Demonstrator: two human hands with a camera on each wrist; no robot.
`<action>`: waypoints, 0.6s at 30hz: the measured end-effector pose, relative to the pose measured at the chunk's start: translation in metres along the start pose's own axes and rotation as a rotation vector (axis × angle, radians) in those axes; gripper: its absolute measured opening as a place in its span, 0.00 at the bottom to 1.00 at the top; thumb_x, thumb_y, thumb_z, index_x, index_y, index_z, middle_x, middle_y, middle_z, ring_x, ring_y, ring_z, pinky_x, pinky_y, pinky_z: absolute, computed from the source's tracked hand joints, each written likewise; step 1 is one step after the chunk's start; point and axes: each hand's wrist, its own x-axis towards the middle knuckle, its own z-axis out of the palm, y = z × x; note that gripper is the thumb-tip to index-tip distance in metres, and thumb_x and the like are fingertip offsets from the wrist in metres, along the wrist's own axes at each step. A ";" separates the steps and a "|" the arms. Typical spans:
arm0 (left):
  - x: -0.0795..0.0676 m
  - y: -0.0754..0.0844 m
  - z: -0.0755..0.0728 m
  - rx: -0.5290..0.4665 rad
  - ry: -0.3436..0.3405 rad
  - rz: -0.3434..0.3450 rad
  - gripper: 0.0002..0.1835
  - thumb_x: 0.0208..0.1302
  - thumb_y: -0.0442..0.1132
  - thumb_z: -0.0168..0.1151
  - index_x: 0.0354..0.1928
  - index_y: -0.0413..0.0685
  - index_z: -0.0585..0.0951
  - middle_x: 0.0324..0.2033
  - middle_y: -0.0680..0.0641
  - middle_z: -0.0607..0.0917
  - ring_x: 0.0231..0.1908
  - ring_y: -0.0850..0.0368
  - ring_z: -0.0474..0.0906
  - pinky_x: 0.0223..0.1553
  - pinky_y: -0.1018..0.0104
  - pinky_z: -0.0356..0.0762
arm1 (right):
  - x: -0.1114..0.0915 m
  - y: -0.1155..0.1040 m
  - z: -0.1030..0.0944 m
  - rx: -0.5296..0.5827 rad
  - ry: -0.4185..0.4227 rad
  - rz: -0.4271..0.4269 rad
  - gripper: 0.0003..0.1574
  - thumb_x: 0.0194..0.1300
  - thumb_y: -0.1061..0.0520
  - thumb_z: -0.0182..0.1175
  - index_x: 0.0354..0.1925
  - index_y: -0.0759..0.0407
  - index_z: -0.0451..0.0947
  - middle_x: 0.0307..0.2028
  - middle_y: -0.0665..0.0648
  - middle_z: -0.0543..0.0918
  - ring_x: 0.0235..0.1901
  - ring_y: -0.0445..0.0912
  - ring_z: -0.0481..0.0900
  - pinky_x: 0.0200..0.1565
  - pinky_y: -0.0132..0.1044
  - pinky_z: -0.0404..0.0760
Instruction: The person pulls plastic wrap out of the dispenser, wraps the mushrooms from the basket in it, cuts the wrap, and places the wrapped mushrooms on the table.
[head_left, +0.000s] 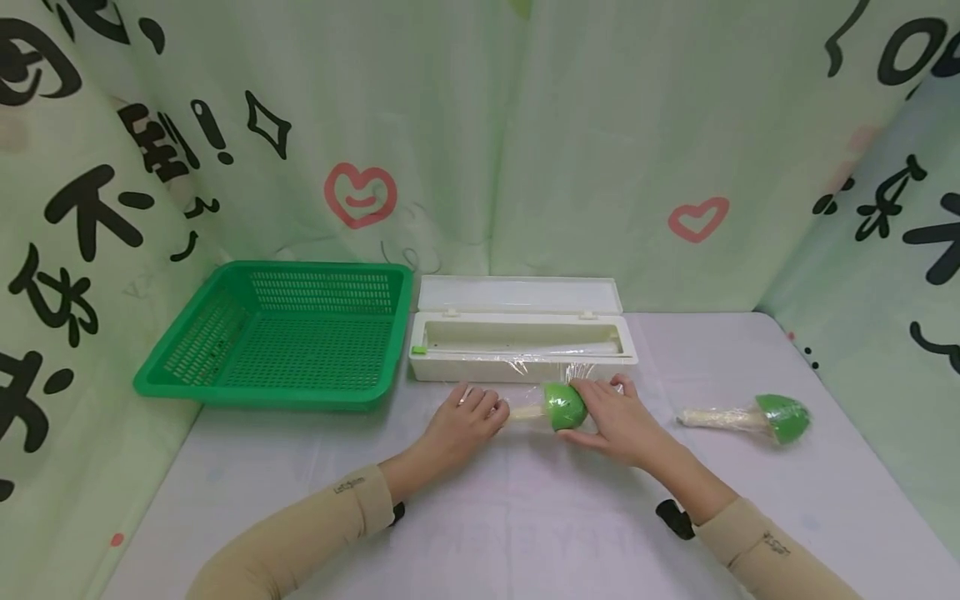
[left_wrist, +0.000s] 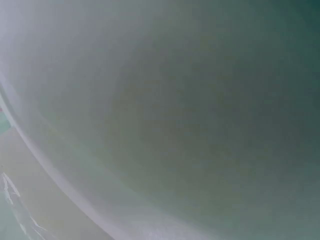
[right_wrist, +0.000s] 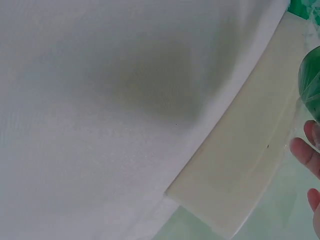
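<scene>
The left wrist view is much blurred: it gives mainly pale cloth, and the left hand does not show there. In the right wrist view the frame's three-o'clock edge cuts off the fingertips and the green cap [head_left: 566,406].

This cap belongs to a mushroom-shaped thing, which lies on the table between both hands, near a long white box [head_left: 525,370] at its eleven o'clock. Its pale stem [head_left: 528,412] points to nine o'clock, with the end hidden behind the left hand [head_left: 467,419]. That hand has its fingers bent downward; whether they pinch stem or film, I cannot tell. The right hand [head_left: 619,419], at three o'clock, pinches the cap between thumb and fingers, which are spread around it. Both forearms, in beige sleeves [head_left: 296,529], come from about seven and five o'clock.

Clear film [head_left: 576,371] stretches from the box to the cap, but its edges are hard to follow. The box lid [head_left: 517,294] stands open. Further toward ten o'clock is a green basket [head_left: 315,398]; at three o'clock lies a wrapped green-capped piece [head_left: 780,419]. A whitish cloth [head_left: 517,542] covers the table, and pale green curtains [head_left: 592,142] with black writing and pink hearts enclose it.
</scene>
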 end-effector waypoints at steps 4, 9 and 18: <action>0.002 -0.008 -0.001 0.006 0.098 0.059 0.15 0.72 0.43 0.33 0.38 0.52 0.73 0.35 0.52 0.74 0.37 0.57 0.71 0.46 0.63 0.70 | 0.001 0.001 -0.005 -0.023 -0.003 0.002 0.44 0.50 0.32 0.59 0.53 0.62 0.67 0.44 0.58 0.79 0.45 0.50 0.75 0.51 0.52 0.53; 0.007 -0.016 -0.001 -0.018 0.145 0.096 0.17 0.72 0.47 0.33 0.37 0.53 0.74 0.33 0.54 0.75 0.37 0.59 0.72 0.45 0.65 0.68 | 0.001 0.004 -0.007 -0.041 0.052 -0.022 0.51 0.53 0.28 0.53 0.61 0.61 0.61 0.50 0.60 0.75 0.50 0.52 0.72 0.52 0.53 0.54; 0.014 -0.027 -0.007 -0.072 0.091 0.096 0.10 0.65 0.51 0.47 0.37 0.55 0.74 0.32 0.55 0.75 0.36 0.59 0.71 0.46 0.65 0.67 | 0.008 0.008 -0.002 -0.164 0.315 -0.240 0.54 0.43 0.35 0.67 0.62 0.58 0.60 0.52 0.59 0.70 0.51 0.53 0.68 0.47 0.55 0.58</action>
